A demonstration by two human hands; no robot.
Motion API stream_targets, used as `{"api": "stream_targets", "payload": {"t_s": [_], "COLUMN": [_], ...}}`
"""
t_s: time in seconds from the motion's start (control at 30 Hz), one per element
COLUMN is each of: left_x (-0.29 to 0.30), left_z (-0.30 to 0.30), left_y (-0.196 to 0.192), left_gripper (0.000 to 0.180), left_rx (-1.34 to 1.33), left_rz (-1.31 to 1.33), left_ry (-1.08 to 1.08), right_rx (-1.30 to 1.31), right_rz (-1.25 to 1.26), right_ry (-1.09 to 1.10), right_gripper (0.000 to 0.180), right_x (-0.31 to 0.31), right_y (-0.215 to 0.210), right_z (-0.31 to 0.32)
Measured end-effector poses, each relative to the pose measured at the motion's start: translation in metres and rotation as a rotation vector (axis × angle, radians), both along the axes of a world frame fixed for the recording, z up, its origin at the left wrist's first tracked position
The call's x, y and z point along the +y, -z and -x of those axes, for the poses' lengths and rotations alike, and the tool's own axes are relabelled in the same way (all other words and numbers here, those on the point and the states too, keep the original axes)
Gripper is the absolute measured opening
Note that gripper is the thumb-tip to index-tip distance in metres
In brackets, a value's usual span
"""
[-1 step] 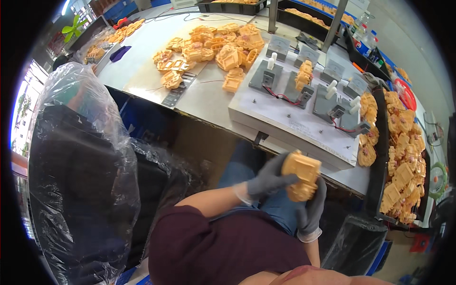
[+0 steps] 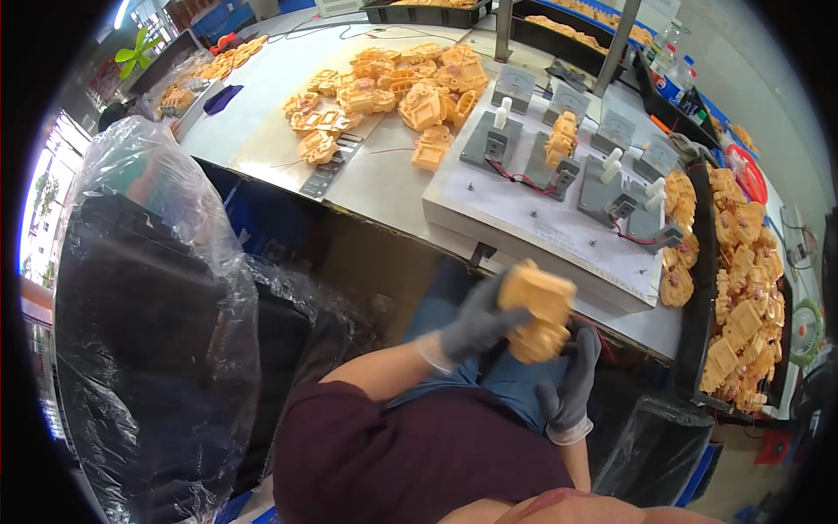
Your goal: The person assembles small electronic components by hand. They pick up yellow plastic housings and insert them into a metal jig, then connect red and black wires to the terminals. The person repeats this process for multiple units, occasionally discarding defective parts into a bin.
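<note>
My left hand (image 2: 482, 325), in a grey glove, grips a tan moulded plastic housing (image 2: 537, 307) above my lap, its thumb across the near face. Beside the housing, on its right, my gloved right hand (image 2: 572, 384) has its thumb and fingers apart with nothing in them. The bench in front carries a white test fixture (image 2: 541, 201) with grey clamp blocks, white plungers and several analogue meters (image 2: 513, 86). Another tan housing (image 2: 560, 140) stands upright in one fixture station.
A heap of tan housings (image 2: 419, 83) lies left of the fixture. More fill a black tray (image 2: 698, 349) on the right. Bottles (image 2: 676, 83) stand at the back right. A plastic-wrapped black chair (image 2: 157, 349) is at my left. A small green fan (image 2: 805, 332) sits far right.
The left hand has shifted slightly left and up with the housing. My right hand has come away from the housing, and its fingers have spread.
</note>
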State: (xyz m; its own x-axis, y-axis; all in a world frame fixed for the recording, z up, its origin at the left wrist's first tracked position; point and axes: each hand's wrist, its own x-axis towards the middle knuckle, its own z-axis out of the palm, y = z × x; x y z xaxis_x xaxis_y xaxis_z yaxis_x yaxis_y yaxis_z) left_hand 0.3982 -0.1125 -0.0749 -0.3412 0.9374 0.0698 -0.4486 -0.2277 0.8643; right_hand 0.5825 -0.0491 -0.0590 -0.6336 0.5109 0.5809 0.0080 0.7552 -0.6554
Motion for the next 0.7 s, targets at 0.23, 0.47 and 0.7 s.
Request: {"api": "stream_targets", "payload": {"t_s": [0.23,0.47,0.7], "left_x": [-0.004,0.01,-0.007], "left_z": [0.196,0.294,0.333], "left_y": [-0.011,0.012,0.001], "left_gripper": [0.04,0.071,0.049], "left_rx": [0.151,1.064,1.414], "left_rz": [0.128,1.121,1.186], "left_ry": [-0.819,-0.803,-1.157], "right_rx": [0.241,0.239,0.389], "right_rz": [0.519,0.629,0.725], "right_ry": [0.085,0.164,0.403], "right_gripper": [0.057,0.045,0.038], "right_x": [0.004,0.005,0.015], "right_y": [0.022,0.033,0.046], "right_z": [0.001,-0.011,-0.034]}}
